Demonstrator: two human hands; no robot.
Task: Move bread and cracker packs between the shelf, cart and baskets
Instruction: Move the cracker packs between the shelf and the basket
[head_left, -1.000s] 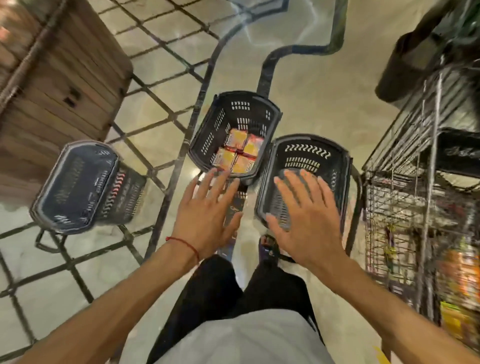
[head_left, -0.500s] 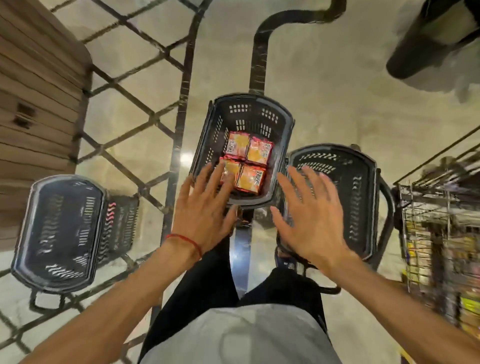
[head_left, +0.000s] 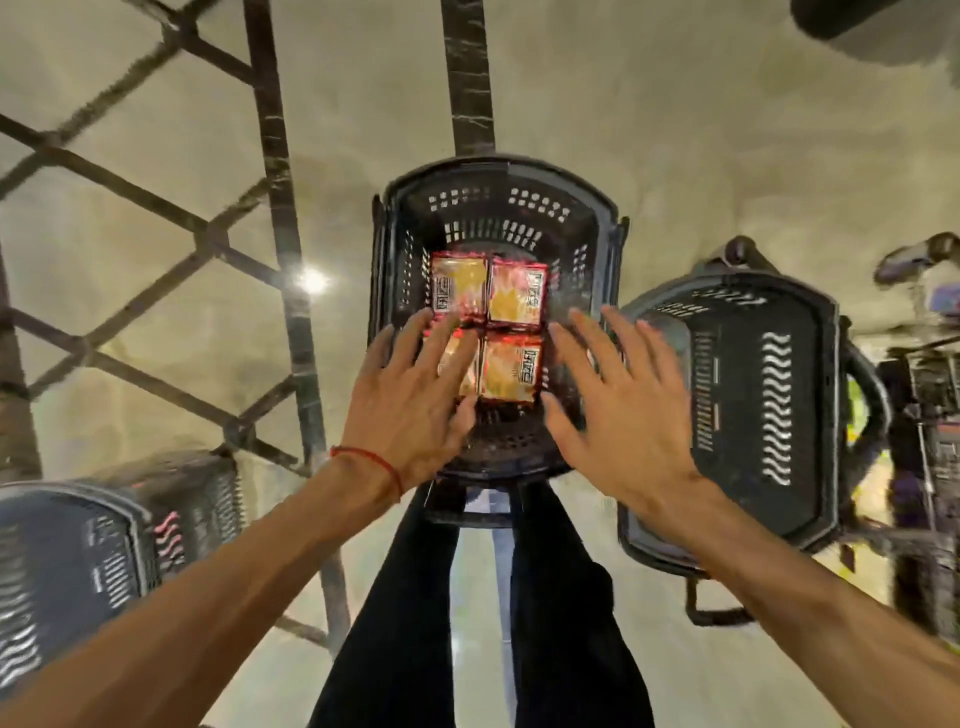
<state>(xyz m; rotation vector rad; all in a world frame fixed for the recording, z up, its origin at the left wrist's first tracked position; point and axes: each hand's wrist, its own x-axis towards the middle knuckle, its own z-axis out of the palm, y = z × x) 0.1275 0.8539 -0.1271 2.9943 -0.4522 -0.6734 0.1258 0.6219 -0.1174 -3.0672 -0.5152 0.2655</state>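
A black plastic basket (head_left: 597, 218) stands on the floor straight ahead, holding several red and orange cracker packs (head_left: 517, 293) laid flat in a square. My left hand (head_left: 410, 400) hovers over the near left pack with fingers spread and straight, partly covering it. My right hand (head_left: 618, 405) is spread above the basket's near right side, holding nothing. A second black basket (head_left: 810, 332) sits to the right with no packs showing inside. A third one (head_left: 62, 561) lies at the lower left.
The floor is pale stone with dark inlaid bands (head_left: 280, 223). A wire cart (head_left: 930, 415) stands blurred at the right edge. My dark trouser legs (head_left: 467, 623) are below the middle basket. A dark shape (head_left: 872, 26) sits at the top right.
The view has swung left and closed in on the middle basket. Both hands have moved forward over it, the left one now above the near left pack.
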